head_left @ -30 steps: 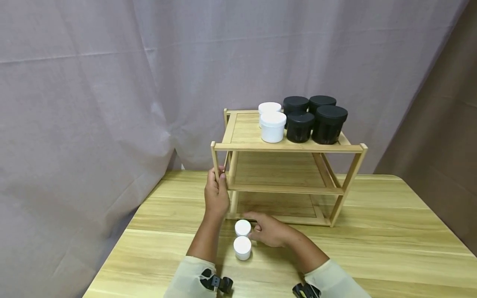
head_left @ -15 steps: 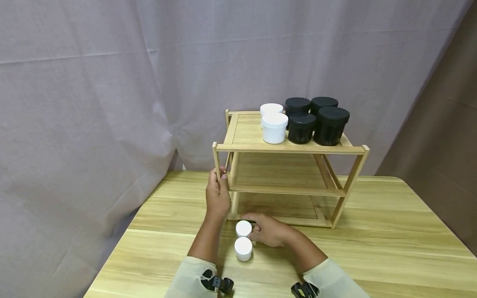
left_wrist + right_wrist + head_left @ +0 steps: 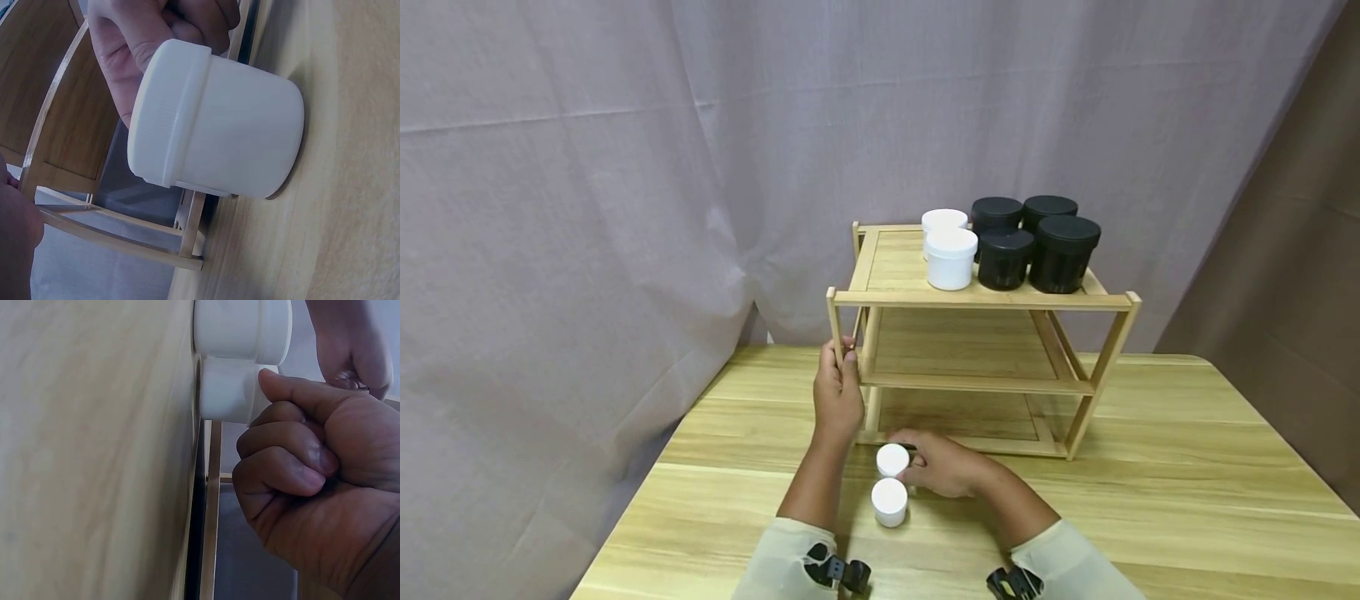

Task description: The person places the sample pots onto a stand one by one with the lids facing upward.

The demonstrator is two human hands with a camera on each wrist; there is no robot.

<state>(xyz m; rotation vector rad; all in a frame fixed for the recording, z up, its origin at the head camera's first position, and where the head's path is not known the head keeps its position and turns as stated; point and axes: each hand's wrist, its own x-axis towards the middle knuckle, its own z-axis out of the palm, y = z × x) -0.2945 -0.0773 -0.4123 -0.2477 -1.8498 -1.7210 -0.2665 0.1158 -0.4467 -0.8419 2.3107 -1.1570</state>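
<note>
My left hand (image 3: 838, 396) grips the front left post of a three-tier wooden rack (image 3: 985, 297). Two small white lidded jars stand upright on the table before the rack, one behind the other. Thumb and index finger of my right hand (image 3: 946, 465) pinch the rear jar (image 3: 892, 460) around its lid, while the other fingers curl into the palm, as the right wrist view shows. Nearer to me is the front jar (image 3: 890, 502), close against the rear one; in the left wrist view this white jar (image 3: 234, 125) hides most of the rear jar.
On the rack's top shelf stand two larger white jars (image 3: 950, 260) and several black jars (image 3: 1064, 254). The middle shelf (image 3: 955, 346) and bottom shelf (image 3: 955, 414) lie below. Grey curtain (image 3: 625, 208) hangs behind the wooden table (image 3: 1172, 467).
The right index finger has settled behind the rear jar, and that jar has shifted very slightly to the right. The left hand keeps its grip on the post.
</note>
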